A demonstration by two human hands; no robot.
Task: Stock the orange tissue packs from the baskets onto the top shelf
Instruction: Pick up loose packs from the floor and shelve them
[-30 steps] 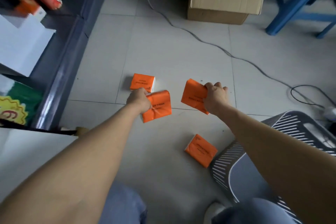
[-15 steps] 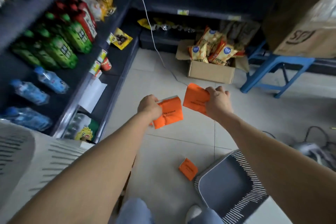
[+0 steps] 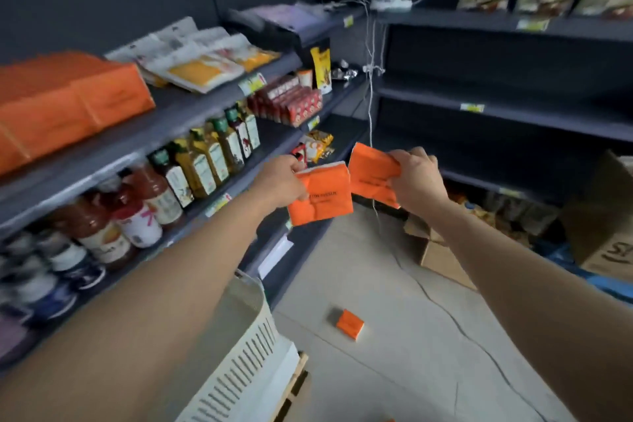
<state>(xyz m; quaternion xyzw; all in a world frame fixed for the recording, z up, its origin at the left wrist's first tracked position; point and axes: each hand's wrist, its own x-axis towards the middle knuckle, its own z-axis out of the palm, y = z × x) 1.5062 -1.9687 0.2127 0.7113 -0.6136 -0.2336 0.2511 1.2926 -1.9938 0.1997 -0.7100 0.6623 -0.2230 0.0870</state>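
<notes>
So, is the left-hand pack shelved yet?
Not shelved: the left hand grips the orange pack in mid-air, off the top shelf.

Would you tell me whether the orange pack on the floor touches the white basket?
Apart: the head view shows bare floor between the orange pack and the white basket.

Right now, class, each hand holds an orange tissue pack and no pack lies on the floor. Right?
No: the head view shows a loose pack lying on the floor. The left hand grips the left pack, the right hand the right pack.
</notes>
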